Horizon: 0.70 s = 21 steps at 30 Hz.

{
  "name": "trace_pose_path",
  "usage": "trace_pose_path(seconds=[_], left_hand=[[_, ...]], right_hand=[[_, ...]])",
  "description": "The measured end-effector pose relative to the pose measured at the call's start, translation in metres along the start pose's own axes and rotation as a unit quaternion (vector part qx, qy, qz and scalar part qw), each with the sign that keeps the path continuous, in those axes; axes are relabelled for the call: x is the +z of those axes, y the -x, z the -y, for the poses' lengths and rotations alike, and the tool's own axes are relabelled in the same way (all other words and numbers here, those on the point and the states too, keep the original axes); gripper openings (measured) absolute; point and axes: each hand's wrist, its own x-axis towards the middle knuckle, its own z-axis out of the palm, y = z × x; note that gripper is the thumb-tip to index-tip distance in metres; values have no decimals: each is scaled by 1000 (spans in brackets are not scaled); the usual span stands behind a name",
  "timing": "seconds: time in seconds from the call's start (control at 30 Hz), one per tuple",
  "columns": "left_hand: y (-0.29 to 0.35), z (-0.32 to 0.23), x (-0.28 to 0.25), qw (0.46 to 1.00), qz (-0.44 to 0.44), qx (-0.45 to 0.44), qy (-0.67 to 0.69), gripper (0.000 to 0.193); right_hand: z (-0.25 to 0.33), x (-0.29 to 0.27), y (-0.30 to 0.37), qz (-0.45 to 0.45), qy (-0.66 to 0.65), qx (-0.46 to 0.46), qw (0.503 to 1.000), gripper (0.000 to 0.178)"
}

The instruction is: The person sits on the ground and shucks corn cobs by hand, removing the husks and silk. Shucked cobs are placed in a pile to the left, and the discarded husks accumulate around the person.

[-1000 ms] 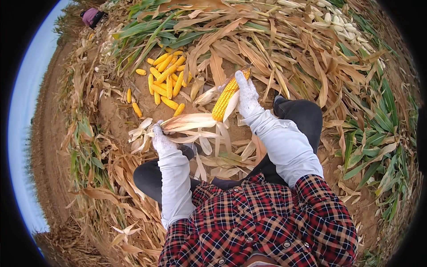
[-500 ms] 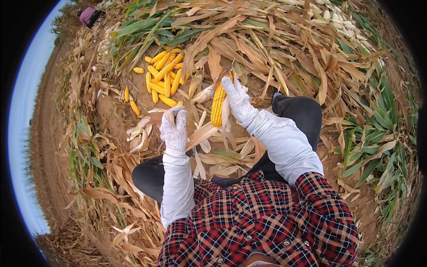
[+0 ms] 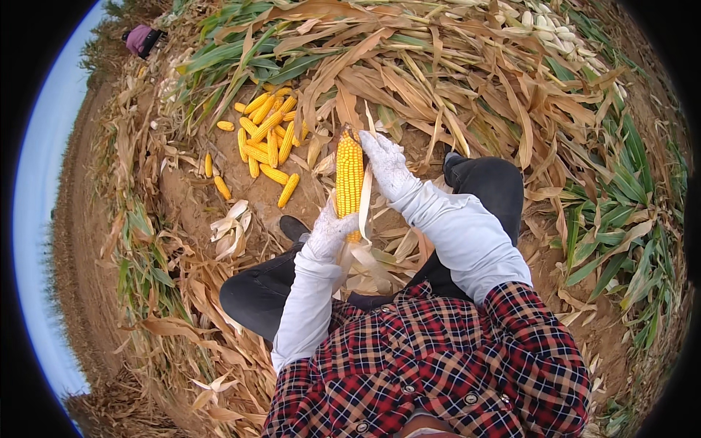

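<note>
An ear of corn [image 3: 350, 171] with bare yellow kernels stands nearly upright in front of me. Around its lower end wraps my left hand [image 3: 332, 230], in a white glove; the tip of the ear shows below the fingers. My right hand [image 3: 387, 164], gloved too, is closed beside the ear's upper end on a pale strip of husk [image 3: 364, 208], which sticks up past the fingers and hangs down along the ear. Whether the right fingers also touch the ear is hard to make out. Beyond my left hand lies a pile of husked ears [image 3: 270, 131].
A single yellow ear [image 3: 288, 190] lies at the pile's near edge. Loose husks [image 3: 232, 228] are on the soil left of my hands. Dry cornstalks [image 3: 438, 66] form a heap ahead, with pale ears [image 3: 551, 33] beyond. My bent legs [image 3: 485, 190] flank the work.
My left hand has moved right from the loose husks and taken hold of the ear's lower end. The ear has shifted slightly left. An ear mostly hidden behind that hand now shows fully.
</note>
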Motion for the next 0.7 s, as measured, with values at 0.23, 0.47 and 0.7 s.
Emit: trace_pose_path(seconds=[0.23, 0.47, 0.7], left_hand=[[22, -12, 7, 984, 46, -14, 174, 65], [16, -10, -12, 997, -61, 6, 52, 51], [14, -25, 8, 902, -125, 54, -410, 69]], right_hand=[[22, -20, -23, 29, -508, 331, 794, 40], [44, -38, -28, 203, -365, 297, 859, 79], [47, -23, -18, 228, -495, 333, 769, 53]])
